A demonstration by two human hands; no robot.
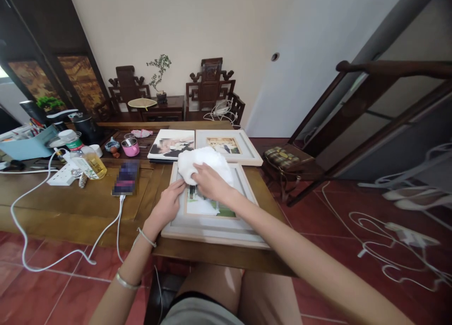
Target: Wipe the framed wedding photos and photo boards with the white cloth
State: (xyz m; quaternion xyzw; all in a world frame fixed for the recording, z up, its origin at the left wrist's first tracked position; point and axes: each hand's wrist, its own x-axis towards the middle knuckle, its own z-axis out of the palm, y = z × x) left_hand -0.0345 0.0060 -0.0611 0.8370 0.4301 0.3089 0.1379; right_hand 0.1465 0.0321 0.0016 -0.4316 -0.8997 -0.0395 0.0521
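On my feed, the right hand (pixel 209 180) grasps a white cloth (pixel 212 158) over a framed picture (pixel 203 206), and just left of those fingers the left hand (pixel 170 200) rests unclenched.

Behind the left hand (pixel 170 202) sits a thin, pale bracelet (pixel 146 237); farther back, a broader silvery bangle (pixel 127 282). Well below the right hand (pixel 211 180), grey clothing (pixel 200 312) borders black fabric (pixel 192 295).

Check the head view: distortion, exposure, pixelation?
Head view: wide-angle stretch tilts the folding-panel cabinet and right-hand wooden chair outward; white cloth looks bright, with little texture; smartphone screen is pixelated; a light patch crosses the left thigh.
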